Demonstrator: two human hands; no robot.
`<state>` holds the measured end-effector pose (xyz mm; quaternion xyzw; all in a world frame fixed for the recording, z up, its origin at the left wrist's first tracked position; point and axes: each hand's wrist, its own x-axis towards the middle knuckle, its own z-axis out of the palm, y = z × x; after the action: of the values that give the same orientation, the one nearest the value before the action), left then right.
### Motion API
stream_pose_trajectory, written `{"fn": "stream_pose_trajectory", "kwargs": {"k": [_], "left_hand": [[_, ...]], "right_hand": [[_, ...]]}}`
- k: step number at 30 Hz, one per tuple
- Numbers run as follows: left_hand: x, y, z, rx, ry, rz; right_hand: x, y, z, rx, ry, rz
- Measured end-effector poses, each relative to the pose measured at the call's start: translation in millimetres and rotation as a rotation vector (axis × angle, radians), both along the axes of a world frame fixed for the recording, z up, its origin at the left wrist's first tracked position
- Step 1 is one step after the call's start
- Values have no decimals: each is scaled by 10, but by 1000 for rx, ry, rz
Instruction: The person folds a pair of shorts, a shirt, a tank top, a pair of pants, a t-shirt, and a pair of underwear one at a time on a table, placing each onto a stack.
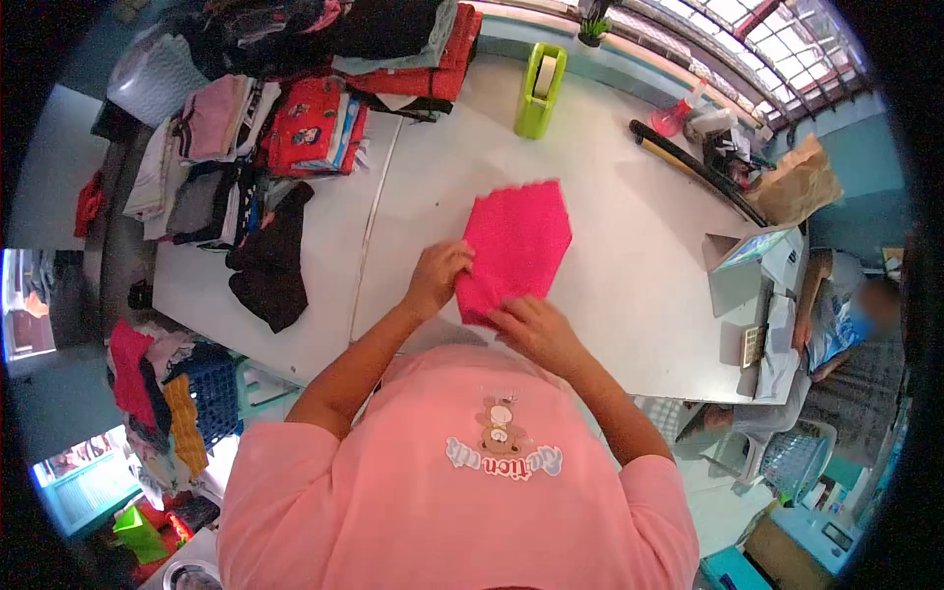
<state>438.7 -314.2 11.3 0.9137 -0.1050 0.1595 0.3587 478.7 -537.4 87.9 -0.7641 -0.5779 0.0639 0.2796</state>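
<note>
A bright pink cloth (516, 241) lies on the white table (629, 295) in front of my body, its far edge slightly wavy. At its left edge, my left hand (440, 278) has its fingers pressed together on the fabric. The near right edge of the cloth is between the bent fingers of my right hand (536, 334). Both hands touch the same piece, and some fingertips are hidden or blurred.
Folded clothes (315, 128) are stacked at the far left, near a dark garment (275, 261). A green tape dispenser (541, 90) stands at the back. Black rolls (696, 172) and a paper bag (798, 182) lie back right. Another person (855, 364) is at the right.
</note>
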Motion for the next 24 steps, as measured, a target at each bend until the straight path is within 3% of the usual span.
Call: {"fn": "stream_pose_trajectory", "kwargs": {"k": [3, 4, 7, 15, 18, 20, 21, 23, 24], "left_hand": [[-397, -8, -452, 85, 131, 5], [-457, -21, -543, 143, 205, 51], [-438, 40, -471, 159, 157, -55], [-384, 128, -384, 238, 167, -128], [-336, 146, -329, 186, 188, -126], [-259, 147, -341, 126, 200, -111], [-194, 144, -379, 47, 266, -6], [-67, 93, -389, -34, 334, 99], [13, 36, -327, -102, 451, 237]], "right_hand": [[-151, -253, -406, -56, 41, -74], [-151, -353, -541, -239, 50, -113], [-87, -500, -744, -203, -126, -213], [41, -442, -1071, -131, -148, -113], [126, -399, -1116, -257, -92, -75], [193, -322, -1178, -140, 165, -276], [241, -272, -1181, -140, 165, -276], [351, -158, -1187, -88, 694, -778], [402, -119, -1258, -10, 670, -812]]}}
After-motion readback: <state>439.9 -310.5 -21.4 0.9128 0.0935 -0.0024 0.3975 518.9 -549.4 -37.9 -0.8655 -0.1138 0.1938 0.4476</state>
